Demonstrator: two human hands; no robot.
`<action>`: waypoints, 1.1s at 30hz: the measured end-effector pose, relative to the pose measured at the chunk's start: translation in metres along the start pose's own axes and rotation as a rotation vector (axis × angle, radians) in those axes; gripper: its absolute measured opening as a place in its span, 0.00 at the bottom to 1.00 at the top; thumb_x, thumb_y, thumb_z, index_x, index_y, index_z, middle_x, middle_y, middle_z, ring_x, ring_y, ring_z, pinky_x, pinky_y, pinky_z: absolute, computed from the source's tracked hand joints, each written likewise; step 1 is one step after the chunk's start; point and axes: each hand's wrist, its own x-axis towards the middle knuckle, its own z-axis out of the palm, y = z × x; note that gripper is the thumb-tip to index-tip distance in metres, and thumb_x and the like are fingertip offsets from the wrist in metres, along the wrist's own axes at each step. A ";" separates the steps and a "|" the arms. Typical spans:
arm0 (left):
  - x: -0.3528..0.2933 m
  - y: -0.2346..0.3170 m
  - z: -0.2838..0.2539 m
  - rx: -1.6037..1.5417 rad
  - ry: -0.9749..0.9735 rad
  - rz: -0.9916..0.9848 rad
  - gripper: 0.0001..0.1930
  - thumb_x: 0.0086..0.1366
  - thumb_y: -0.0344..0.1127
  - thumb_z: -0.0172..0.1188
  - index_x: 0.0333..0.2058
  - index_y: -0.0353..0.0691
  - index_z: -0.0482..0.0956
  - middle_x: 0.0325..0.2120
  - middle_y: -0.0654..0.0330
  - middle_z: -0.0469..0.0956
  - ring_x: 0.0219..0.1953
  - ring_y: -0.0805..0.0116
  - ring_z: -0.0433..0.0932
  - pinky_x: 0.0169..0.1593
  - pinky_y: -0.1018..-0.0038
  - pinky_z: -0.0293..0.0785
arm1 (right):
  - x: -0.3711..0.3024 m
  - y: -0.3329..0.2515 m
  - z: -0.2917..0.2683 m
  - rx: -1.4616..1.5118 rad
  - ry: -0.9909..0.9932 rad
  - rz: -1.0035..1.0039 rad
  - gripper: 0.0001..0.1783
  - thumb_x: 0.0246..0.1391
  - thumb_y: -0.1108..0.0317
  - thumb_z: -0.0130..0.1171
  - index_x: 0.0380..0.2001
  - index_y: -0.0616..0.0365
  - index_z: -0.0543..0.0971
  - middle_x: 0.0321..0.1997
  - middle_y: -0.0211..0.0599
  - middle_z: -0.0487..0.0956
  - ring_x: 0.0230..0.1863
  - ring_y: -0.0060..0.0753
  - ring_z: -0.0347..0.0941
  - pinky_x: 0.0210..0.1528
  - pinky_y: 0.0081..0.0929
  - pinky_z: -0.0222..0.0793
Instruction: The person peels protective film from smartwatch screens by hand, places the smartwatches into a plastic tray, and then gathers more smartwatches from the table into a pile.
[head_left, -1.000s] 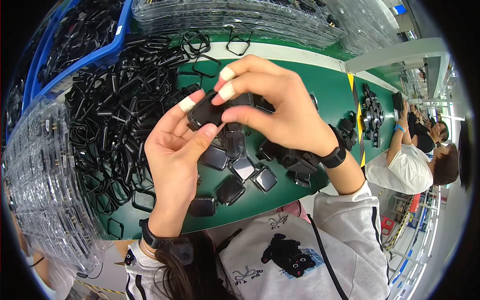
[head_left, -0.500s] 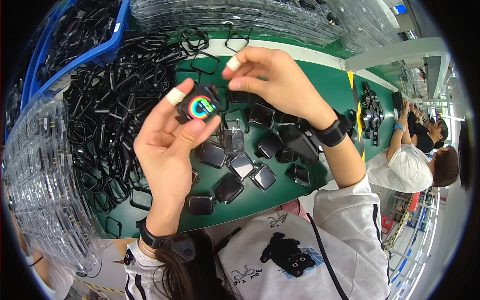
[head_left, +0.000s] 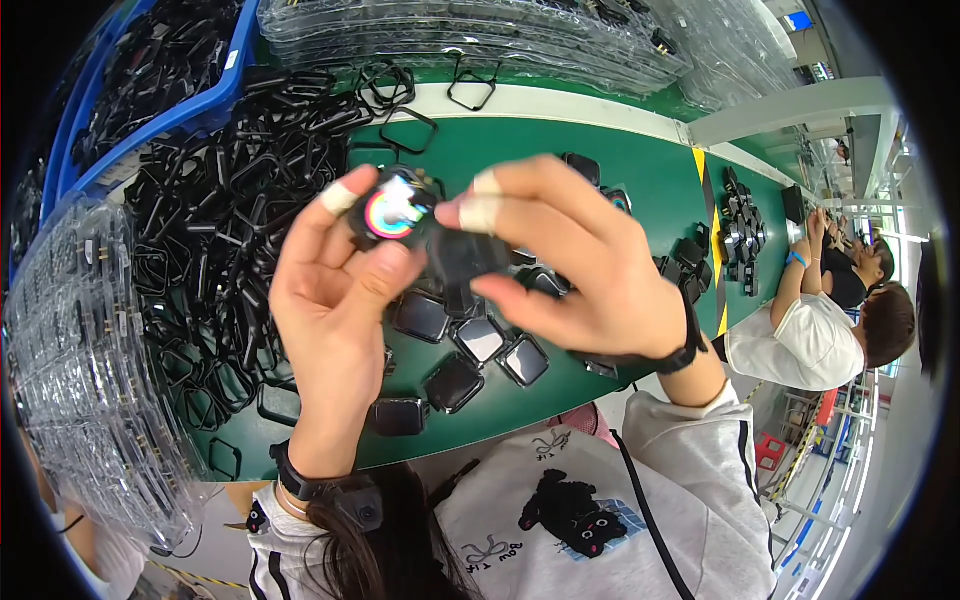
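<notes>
Pinching the watch [head_left: 390, 210] between thumb and taped forefinger, my left hand [head_left: 335, 285] holds it above the green table [head_left: 500, 412] in the head view, its lit screen facing me. My right hand [head_left: 605, 270] has a dark piece [head_left: 465, 256] between thumb and taped fingers, just beside the watch; blur softens its outline, so I cannot tell whether the two touch. Below lie glossy dark squares [head_left: 478, 340], and to the left a heap of black frames [head_left: 250, 205].

I judge the watch light and stiff, its face smooth enough to slip under a fingertip and likely to scratch or crack if dropped. The best hold is by opposite side edges, thumb off the screen. The dark piece I take to be light and rigid too, safest by its rim. The frames look thin; I would lift one by a straight side.
</notes>
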 end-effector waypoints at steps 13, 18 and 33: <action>-0.003 -0.002 0.003 -0.020 -0.170 -0.037 0.24 0.61 0.17 0.53 0.56 0.27 0.62 0.49 0.49 0.73 0.48 0.65 0.76 0.48 0.73 0.79 | -0.030 0.001 0.008 -0.265 0.122 -0.285 0.19 0.31 0.74 0.66 0.35 0.60 0.83 0.44 0.46 0.76 0.39 0.42 0.74 0.36 0.30 0.72; -0.003 -0.002 0.009 -0.009 -0.172 -0.081 0.24 0.59 0.13 0.51 0.56 0.27 0.63 0.52 0.48 0.70 0.51 0.64 0.74 0.53 0.69 0.76 | -0.027 -0.010 -0.003 -0.191 0.168 -0.202 0.16 0.33 0.73 0.69 0.33 0.62 0.83 0.37 0.40 0.78 0.36 0.39 0.73 0.35 0.29 0.71; -0.009 -0.004 0.015 0.050 -0.295 -0.122 0.28 0.55 0.09 0.52 0.56 0.26 0.62 0.54 0.49 0.68 0.52 0.63 0.74 0.55 0.69 0.74 | -0.009 -0.004 0.003 0.009 0.180 0.147 0.14 0.40 0.83 0.66 0.34 0.63 0.77 0.47 0.43 0.68 0.32 0.25 0.72 0.33 0.19 0.68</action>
